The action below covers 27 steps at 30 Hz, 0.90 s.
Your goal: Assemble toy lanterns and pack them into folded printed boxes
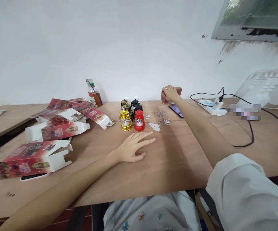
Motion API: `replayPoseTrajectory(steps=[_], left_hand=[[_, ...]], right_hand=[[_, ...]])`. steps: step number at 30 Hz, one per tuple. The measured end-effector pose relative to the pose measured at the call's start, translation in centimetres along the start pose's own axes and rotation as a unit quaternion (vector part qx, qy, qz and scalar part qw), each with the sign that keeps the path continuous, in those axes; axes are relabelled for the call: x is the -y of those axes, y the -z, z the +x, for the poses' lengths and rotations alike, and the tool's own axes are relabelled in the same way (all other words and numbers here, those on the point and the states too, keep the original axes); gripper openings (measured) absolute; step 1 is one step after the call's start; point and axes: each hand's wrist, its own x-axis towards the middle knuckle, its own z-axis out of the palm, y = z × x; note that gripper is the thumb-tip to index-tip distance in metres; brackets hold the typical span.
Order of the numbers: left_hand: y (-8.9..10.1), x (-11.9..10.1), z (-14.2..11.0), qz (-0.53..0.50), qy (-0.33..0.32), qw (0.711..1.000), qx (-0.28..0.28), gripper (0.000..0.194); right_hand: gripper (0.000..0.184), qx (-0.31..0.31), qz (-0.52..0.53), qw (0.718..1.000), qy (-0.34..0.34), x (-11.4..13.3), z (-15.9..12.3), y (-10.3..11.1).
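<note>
My left hand (132, 148) lies flat on the table with its fingers spread and nothing in it. Just beyond its fingertips stand small toy lanterns, among them a red lantern (139, 121), a gold lantern (125, 120) and a black lantern (137, 111). Stretched far forward, my right hand (170, 93) grips a red printed box (178, 91) from above, near the wall. What the box contains is hidden. Between my hands lie small white pieces (155, 127) and a pile of small metal pieces (165, 122).
Several opened red cardboard boxes (64, 129) cover the table's left side. Behind them a drink bottle (94, 94) leans slightly. A phone (176, 111) lies below my right forearm. Farther right, a white power strip (212, 106) trails black cables (252, 136).
</note>
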Motion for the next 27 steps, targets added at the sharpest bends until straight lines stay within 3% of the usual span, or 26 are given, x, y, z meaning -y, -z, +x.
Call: replayPoseTrajectory(steps=[5, 7, 10, 14, 17, 19, 22, 24, 25, 27], left_hand=[[0.0, -0.1, 0.0, -0.004, 0.008, 1.0, -0.004, 0.062], [-0.1, -0.1, -0.1, -0.005, 0.014, 1.0, -0.017, 0.06], [-0.1, 0.0, -0.3, -0.008, 0.035, 0.998, -0.05, 0.059], [0.0, -0.1, -0.6, -0.039, 0.065, 0.994, -0.079, 0.055], [-0.1, -0.6, -0.8, -0.146, 0.125, 0.974, -0.122, 0.05], [-0.4, -0.9, -0.8, -0.288, 0.203, 0.922, -0.163, 0.051], [-0.7, -1.0, -0.7, -0.509, 0.298, 0.781, -0.207, 0.055], [-0.5, -0.8, -0.7, -0.586, 0.335, 0.701, -0.232, 0.06], [-0.2, -0.7, -0.7, -0.602, 0.353, 0.674, -0.243, 0.061], [0.5, -0.5, -0.8, -0.608, 0.391, 0.647, -0.241, 0.063]], right_hand=[[0.056, 0.002, -0.018, 0.998, 0.058, 1.1, -0.2, 2.2], [0.062, -0.053, -0.015, 0.997, 0.056, 1.0, -0.5, 3.9], [0.068, -0.187, 0.033, 0.982, 0.006, 0.1, -1.8, 6.8], [0.067, -0.316, 0.161, 0.93, -0.094, 0.6, -6.2, 9.1], [0.062, -0.352, 0.334, 0.855, -0.182, 3.7, -11.4, 8.9], [0.06, -0.295, 0.442, 0.83, -0.168, 6.7, -14.9, 8.0], [0.055, -0.164, 0.559, 0.801, -0.135, 11.6, -19.3, 6.3], [0.05, -0.084, 0.595, 0.795, -0.084, 14.5, -21.1, 5.5], [0.047, -0.056, 0.597, 0.799, -0.052, 15.7, -21.7, 5.2], [0.044, -0.026, 0.596, 0.802, -0.035, 17.6, -22.5, 5.1]])
